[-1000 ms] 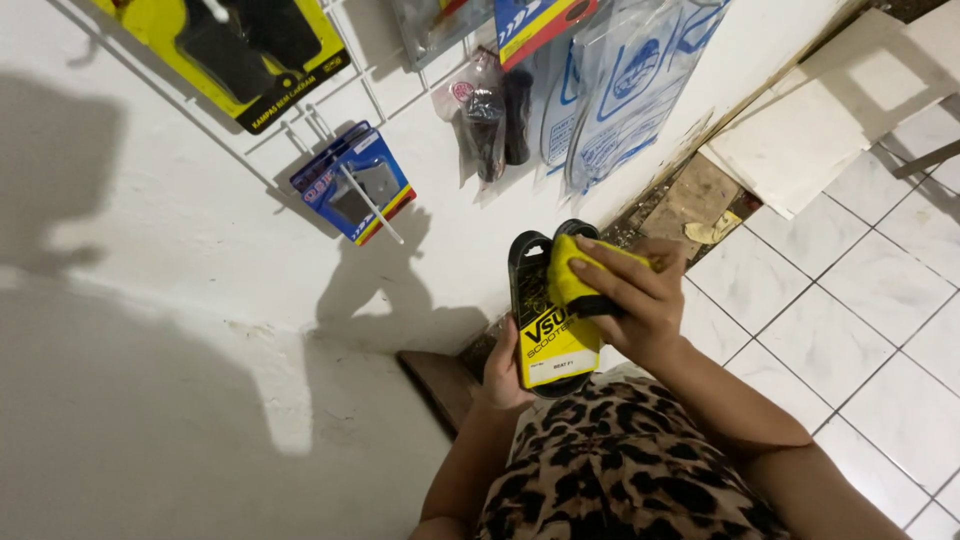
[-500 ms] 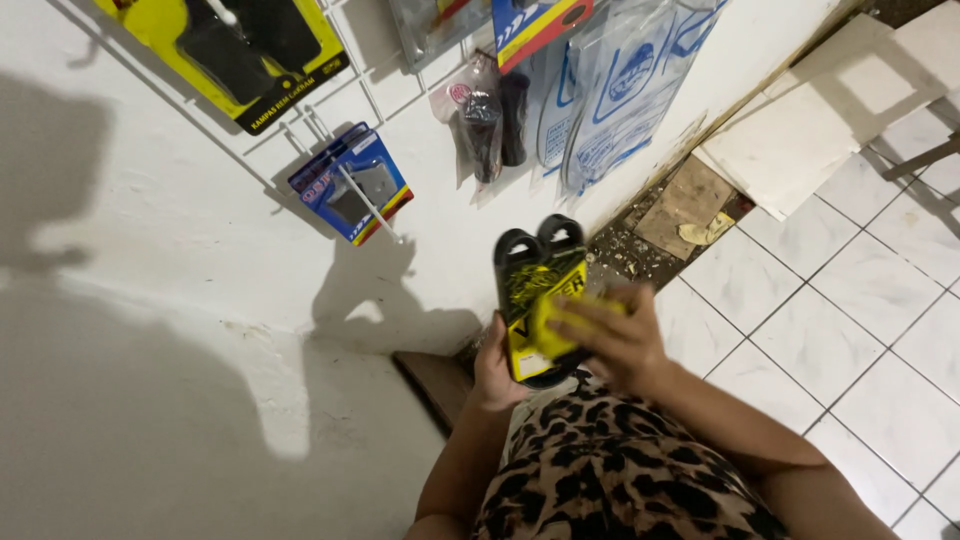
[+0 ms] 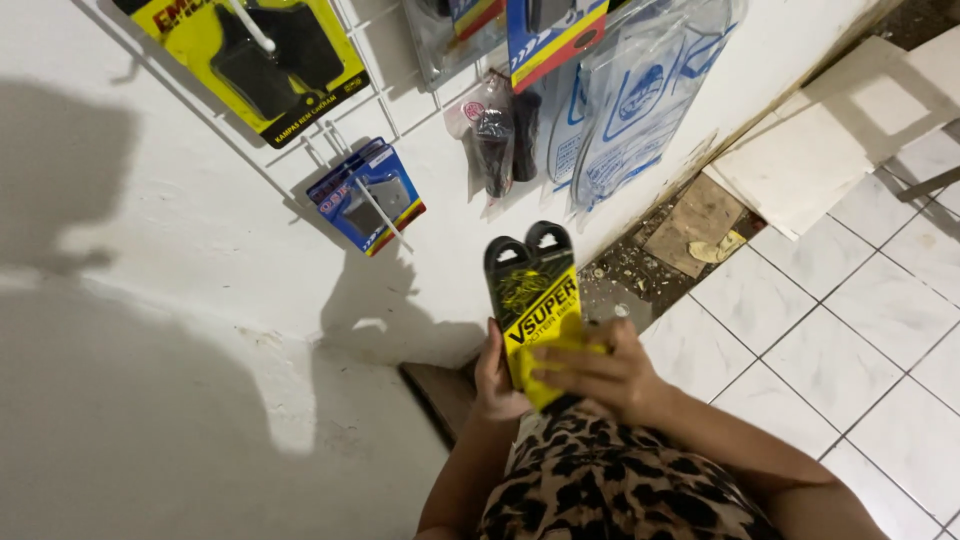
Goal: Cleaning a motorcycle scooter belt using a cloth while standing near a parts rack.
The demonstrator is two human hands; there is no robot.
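I hold a stack of flat black and yellow packages (image 3: 535, 285) upright in front of my body. My left hand (image 3: 492, 378) grips the stack from behind at its lower left. My right hand (image 3: 600, 372) lies over the lower front of the stack, fingers pressed on a yellow cloth or package there. The two rounded hanger tabs at the top of the packages point up toward the white wall. Leopard-print clothing (image 3: 610, 480) covers my lap below the hands.
A white wire rack (image 3: 395, 100) on the wall holds hanging goods: a yellow and black pack (image 3: 260, 50), a blue pack (image 3: 368, 198), clear bags (image 3: 630, 100). White floor tiles (image 3: 850, 330) lie on the right, with debris (image 3: 690, 230) and a loose board (image 3: 800, 170) by the wall.
The packages have been raised and turned upright, with the tabs now pointing at the wall. My right hand has slid from the top of the stack down to its lower front.
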